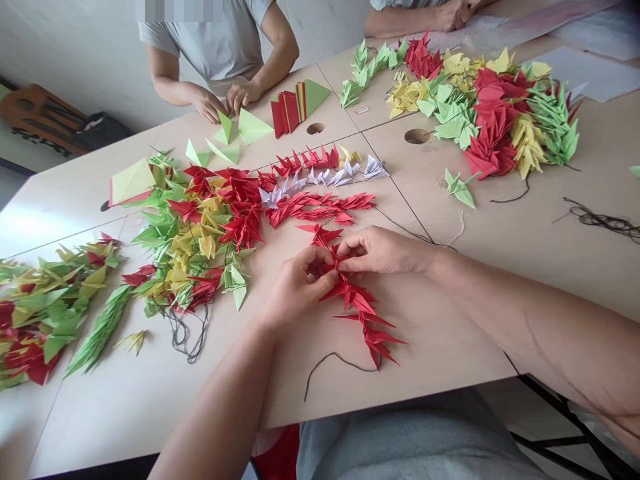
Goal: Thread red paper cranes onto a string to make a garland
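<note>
A string of red paper cranes (359, 297) lies on the table in front of me, its dark thread end (320, 365) trailing toward the near edge. My left hand (306, 280) pinches the string near its upper part. Close against it, my right hand (367, 252) pinches the same string with thumb and fingertips. The exact spot between the fingers is partly hidden. Just beyond my hands lie more red cranes (320, 207) in a row, with a row of white cranes (333, 176) behind them.
Piles of red, yellow and green cranes lie left (195, 227), far left (65, 300) and far right (495, 113). A single green crane (460, 189) and coiled black thread (605, 220) lie at right. Across the table, a person's hands (225, 101) hold green paper. Another person's forearm (410, 21) rests behind.
</note>
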Tool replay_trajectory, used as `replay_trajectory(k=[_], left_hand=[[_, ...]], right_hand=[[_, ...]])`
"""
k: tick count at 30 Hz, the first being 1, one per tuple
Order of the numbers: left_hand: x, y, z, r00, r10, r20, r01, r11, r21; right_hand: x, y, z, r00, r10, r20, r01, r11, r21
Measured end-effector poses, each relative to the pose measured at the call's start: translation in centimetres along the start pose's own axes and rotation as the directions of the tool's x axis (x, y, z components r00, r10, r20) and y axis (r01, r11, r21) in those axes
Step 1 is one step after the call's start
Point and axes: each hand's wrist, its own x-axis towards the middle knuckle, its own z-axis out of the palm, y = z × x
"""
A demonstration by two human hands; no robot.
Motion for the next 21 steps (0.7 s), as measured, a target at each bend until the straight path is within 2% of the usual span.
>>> replay_trajectory(k=[8,16,21], left_hand=[[-0.03,-0.24,0.06,0.999,0.026,-0.025,-0.027,0.999,-0.035],[-0.02,-0.17,0.0,0.999,0.045,-0.025,-0.046,0.999,-0.026],[0.02,-0.11,0.12,0.999,-0.004,-0.035,0.004,1.0,-0.007]], right_hand=[[-0.01,0.0,0.1,1.0,0.024,0.019,-0.026,0.995,0.098],[0.05,-0.03,0.16,0.999,0.036,-0.036,-0.032,0.994,0.1],[0.1,0.2,-0.1,1.0,-0.004,-0.02,0.004,0.999,0.035]])
